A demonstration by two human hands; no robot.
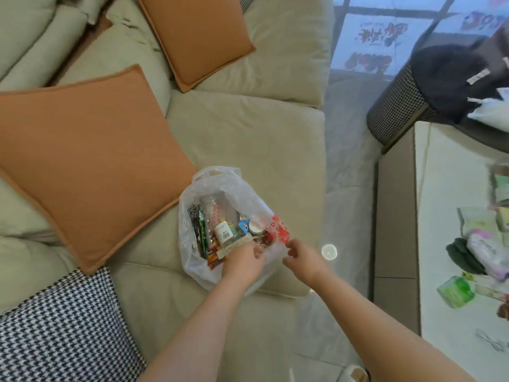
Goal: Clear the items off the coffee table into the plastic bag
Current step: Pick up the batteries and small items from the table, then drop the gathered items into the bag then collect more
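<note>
Left hand: the left hand [242,261] sits at the near rim of the thin translucent white plastic bag [192,230], fingers curled down over the film and the contents; whether it pinches the rim or only rests there cannot be told.
Right hand: the right hand [301,259] hovers just right of the bag with fingers loosely curled; it seems close to the red-printed edge, but a real hold cannot be made out.
Bag position: it slumps open-mouthed on the pale green fabric sofa seat [248,139], near the seat's front edge.
Bag contents: a clear plastic jar [217,209], a small white-labelled bottle [224,235] and slim colourful packets lie jumbled inside.
Bag handling: the film looks soft, slippery and shapeless, so it will likely sag under its load; the loop handles at the far rim or a gathered rim seem the safest hold.
Beside the bag: a large square orange cloth cushion [88,166] lies to its left, touching or nearly so.
Right of the bag: across the glossy grey floor stands the white-topped coffee table [440,312], still bearing a green round pack [455,291], a pinkish soft wrapped packet [487,257] and a dark folded cloth [461,255].
Progress: judged partly done, as items remain on the table.
</note>
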